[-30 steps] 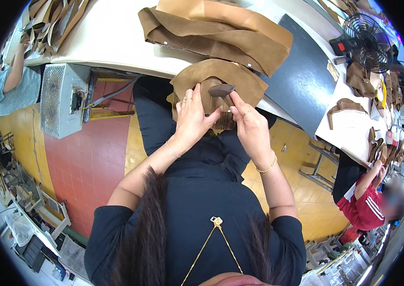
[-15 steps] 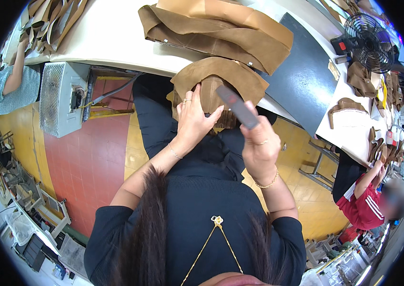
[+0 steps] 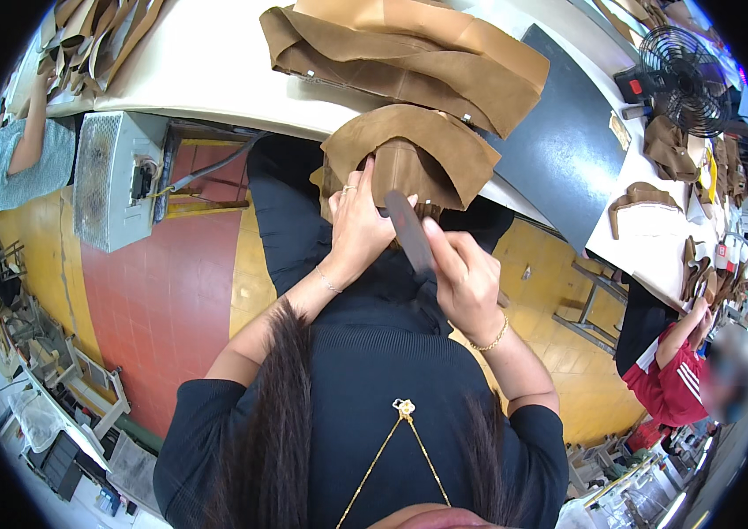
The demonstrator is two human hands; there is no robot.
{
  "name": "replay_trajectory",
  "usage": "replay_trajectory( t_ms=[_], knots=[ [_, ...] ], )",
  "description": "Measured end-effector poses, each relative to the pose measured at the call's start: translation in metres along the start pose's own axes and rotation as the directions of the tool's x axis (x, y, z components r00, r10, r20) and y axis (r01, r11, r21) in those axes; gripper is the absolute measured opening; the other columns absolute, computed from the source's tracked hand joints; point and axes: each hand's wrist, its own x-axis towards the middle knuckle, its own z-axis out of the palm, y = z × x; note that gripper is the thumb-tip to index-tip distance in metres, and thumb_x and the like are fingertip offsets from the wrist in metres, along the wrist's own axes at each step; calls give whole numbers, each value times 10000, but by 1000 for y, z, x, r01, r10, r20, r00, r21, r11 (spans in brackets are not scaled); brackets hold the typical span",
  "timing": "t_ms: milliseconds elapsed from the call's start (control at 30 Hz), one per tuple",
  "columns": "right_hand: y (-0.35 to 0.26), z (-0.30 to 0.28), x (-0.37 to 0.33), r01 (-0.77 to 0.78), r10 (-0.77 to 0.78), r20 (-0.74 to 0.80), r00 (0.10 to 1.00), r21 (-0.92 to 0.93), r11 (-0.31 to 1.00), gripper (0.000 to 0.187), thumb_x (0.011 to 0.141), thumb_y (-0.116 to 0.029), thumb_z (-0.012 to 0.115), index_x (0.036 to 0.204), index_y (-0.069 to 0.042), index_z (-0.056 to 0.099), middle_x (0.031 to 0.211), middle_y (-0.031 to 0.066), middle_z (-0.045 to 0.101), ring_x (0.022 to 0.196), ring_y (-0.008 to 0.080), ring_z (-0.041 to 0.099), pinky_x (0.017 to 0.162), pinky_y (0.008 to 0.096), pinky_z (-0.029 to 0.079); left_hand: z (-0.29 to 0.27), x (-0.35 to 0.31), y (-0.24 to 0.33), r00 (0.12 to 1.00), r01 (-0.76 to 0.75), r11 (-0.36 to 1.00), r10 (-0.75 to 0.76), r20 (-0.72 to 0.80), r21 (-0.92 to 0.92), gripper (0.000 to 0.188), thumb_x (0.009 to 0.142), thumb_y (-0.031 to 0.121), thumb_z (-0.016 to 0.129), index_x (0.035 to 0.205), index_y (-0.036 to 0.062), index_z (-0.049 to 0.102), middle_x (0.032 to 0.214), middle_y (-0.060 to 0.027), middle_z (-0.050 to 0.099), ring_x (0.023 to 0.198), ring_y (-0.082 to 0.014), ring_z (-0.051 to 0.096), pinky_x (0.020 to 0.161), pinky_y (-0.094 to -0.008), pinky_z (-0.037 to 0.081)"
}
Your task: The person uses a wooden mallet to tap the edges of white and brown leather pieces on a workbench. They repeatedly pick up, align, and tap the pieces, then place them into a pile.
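Observation:
A curved brown leather piece (image 3: 370, 129), with a folded flap and an arched opening, rests on my lap against the table edge. My left hand (image 3: 358, 216) grips its near left side, the index finger laid along the leather inside the opening. In my right hand (image 3: 469, 280) is a flat dark-grey bar-shaped tool (image 3: 410, 233), slanting up and left to the leather's lower edge near my left thumb. A brown end pokes out beneath that hand. I cannot make out the tool's exact kind, nor whether its tip touches the leather.
Larger folded brown leather pieces (image 3: 409, 66) lie on the white table (image 3: 206, 66), beside a dark flat board (image 3: 559, 132). A black fan (image 3: 683, 79) stands at the far right. A grey metal box (image 3: 114, 181) is at left. Co-workers sit on both sides.
My right hand has lowered and moved slightly toward my body, bringing the dark bar tool down and left to the leather's lower edge. My left hand has barely moved.

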Motion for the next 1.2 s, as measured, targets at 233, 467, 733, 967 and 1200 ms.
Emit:
replay_trajectory(
  t_ms=[233,467,733,967,1200],
  knots=[
    [11,8,-6,88,-76,94,993,-123,989,527,780,-111,749,1289,-220,667,797,32,587,621,188,596,551,298,492,-2,-1,3,1000,11,1000,-12,21,21,872,838,454,750,1390,-137,422,1194,-230,577,1099,-334,585,946,-460,384],
    [12,-1,18,-24,35,121,992,-89,996,570,846,-98,720,1387,-220,592,778,43,594,599,195,604,539,327,511,2,2,-2,992,96,995,-95,86,2,880,807,459,758,1399,-107,437,1211,-213,573,1154,-317,572,1012,-452,357],
    [20,-33,110,-86,184,408,894,-247,965,371,949,-122,601,1316,-169,629,1002,142,716,827,341,690,693,402,559,-1,1,2,997,73,997,-73,38,17,844,809,462,748,1387,-84,464,1219,-207,582,1158,-310,569,1016,-451,350],
    [22,-31,119,13,137,534,834,-268,963,370,952,-120,597,1315,-182,635,884,135,709,765,329,684,668,392,558,1,1,2,996,79,996,-80,38,41,842,803,460,753,1386,-75,467,1224,-210,585,1157,-318,573,1033,-461,343],
    [10,-25,68,78,66,425,903,-313,946,536,862,-92,709,1371,-221,601,739,54,618,585,228,626,528,340,514,-1,0,1,995,76,996,-78,60,41,848,783,445,769,1376,-79,466,1223,-209,582,1161,-317,571,1047,-454,333]
  ],
)
